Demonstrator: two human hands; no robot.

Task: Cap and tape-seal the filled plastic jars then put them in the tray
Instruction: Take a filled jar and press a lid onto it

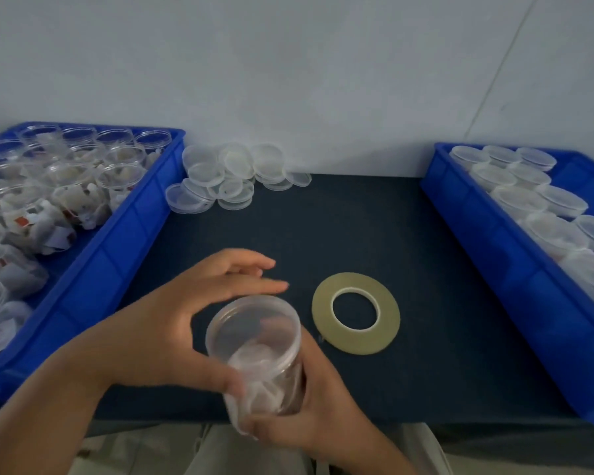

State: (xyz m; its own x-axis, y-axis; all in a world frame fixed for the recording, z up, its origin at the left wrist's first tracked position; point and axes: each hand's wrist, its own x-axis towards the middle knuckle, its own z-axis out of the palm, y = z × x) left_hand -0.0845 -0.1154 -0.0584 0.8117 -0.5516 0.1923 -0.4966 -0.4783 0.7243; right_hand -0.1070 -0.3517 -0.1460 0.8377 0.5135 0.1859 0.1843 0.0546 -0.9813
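Count: two blue trays, one tape roll (355, 313), one loose pile of clear lids (227, 176), one clear plastic jar (254, 337) in hand. The jar is tilting over the dark table's (323, 228) near edge, lid on, pale contents showing through. The right hand (323, 406) is clamping its base from below. The left hand (172, 320) is spanning it, thumb pressing the wall. The left tray (124, 234) is holding open jars and the right tray (494, 262) capped ones. Both are running out of frame, so totals are unreadable. Blur is smearing the jar.

Clear glossy plastic jar (254, 341), matt dark cloth-like tabletop (374, 234).
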